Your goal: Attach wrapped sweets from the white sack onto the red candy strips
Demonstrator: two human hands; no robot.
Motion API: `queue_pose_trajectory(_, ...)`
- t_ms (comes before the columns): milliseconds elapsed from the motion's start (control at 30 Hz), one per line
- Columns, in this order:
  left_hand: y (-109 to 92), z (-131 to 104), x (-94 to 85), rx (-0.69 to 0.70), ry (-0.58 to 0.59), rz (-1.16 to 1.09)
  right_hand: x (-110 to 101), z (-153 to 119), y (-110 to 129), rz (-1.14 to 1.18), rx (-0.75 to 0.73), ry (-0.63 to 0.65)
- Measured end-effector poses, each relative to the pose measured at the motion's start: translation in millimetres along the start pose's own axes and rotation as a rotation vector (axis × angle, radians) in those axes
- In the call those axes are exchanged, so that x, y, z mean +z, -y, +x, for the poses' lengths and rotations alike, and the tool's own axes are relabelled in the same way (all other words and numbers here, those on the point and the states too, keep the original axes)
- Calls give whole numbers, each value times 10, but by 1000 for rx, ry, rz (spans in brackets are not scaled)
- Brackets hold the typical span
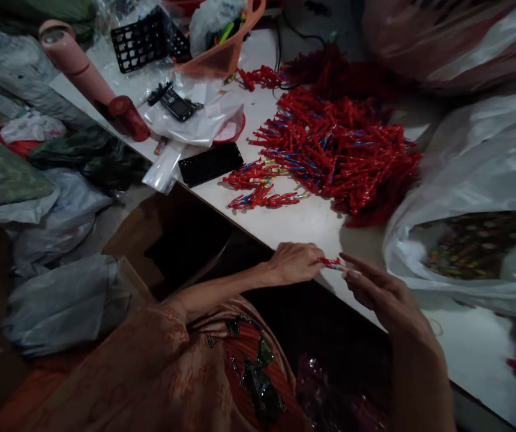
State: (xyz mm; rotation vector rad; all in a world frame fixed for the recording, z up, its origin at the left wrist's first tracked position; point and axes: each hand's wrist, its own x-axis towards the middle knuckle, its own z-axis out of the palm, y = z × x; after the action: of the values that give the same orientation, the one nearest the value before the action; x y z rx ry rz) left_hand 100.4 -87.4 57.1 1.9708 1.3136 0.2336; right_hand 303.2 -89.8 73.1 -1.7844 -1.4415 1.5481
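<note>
We're pinching one small red piece between left hand and right hand, fingers narrowing on its ends, at the table's near edge. Looks mid-assembly; next likely needs a seating push. Its long axis is running left-right, tip rightward. Red pile sitting mid-table.

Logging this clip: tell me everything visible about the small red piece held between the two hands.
The small red piece is thin and stick-like, red with a pale tip, probably plastic. It lies roughly level above the white table's near edge, pinched by the left hand at one end and the right hand at the other. Finer detail is too small to tell.
</note>
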Motion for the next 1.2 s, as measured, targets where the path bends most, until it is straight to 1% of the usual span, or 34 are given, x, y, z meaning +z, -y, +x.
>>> queue_pose_trajectory(67, 188, -31, -177, -56, -52, 61, 38, 66, -19, 175, 18, -65)
queue_pose_trajectory(133, 389, -81, -386, -114, -147, 182, 86, 137, -44, 275, 12, -91)
queue_pose_trajectory(167, 481, -93, -488, -130, -227, 254, 116, 176, -61, 288, -2, -95)
queue_pose_trajectory(233, 626, -50, -658, -136, -473, 361, 183, 275, -110, 271, -37, -107)
queue_pose_trajectory(267, 669, 15, -716, -114, -539, 387, 219, 335, -139, 254, -61, -133)
queue_pose_trajectory(300, 690, 109, -751, -70, -567, 406, 254, 399, -170, 243, -84, -176)
queue_pose_trajectory(333, 692, 228, -762, -17, -557, 423, 286, 463, -201, 239, -99, -220)
queue_pose_trajectory(433, 644, 679, -692, 132, -410, 483, 351, 606, -274, 257, -93, -273)
queue_pose_trajectory(500, 632, 984, -622, 166, -337, 515, 359, 637, -302, 273, -81, -266)
queue_pose_trajectory(567, 648, 1229, -586, 171, -312, 535, 344, 626, -317, 297, -90, -247)
queue_pose_trajectory(633, 660, 1385, -602, 178, -304, 550, 321, 600, -323, 336, -97, -232)
queue_pose_trajectory(733, 606, 1458, -687, 190, -299, 523, 302, 568, -317, 386, -89, -235)
queue_pose_trajectory(800, 525, 1429, -747, 207, -347, 425, 306, 548, -302, 431, -84, -256)
queue_pose_trajectory(867, 432, 1358, -780, 236, -449, 226, 314, 519, -273, 500, -77, -294)
queue_pose_trajectory(933, 345, 1249, -768, 226, -539, -75, 316, 481, -220, 566, -78, -322)
queue_pose_trajectory(967, 307, 1179, -741, 199, -554, -248, 311, 460, -182, 596, -84, -328)
queue_pose_trajectory(1000, 272, 1098, -700, 163, -536, -424, 301, 440, -138, 626, -97, -328)
queue_pose_trajectory(1033, 240, 1007, -647, 120, -480, -590, 286, 422, -88, 659, -116, -326)
queue_pose_trajectory(1100, 181, 810, -521, 43, -281, -861, 243, 396, 13, 728, -161, -326)
queue_pose_trajectory(1167, 129, 616, -395, -6, -53, -1026, 194, 377, 94, 767, -201, -327)
queue_pose_trajectory(1200, 106, 531, -343, -25, 35, -1066, 171, 368, 120, 772, -213, -308)
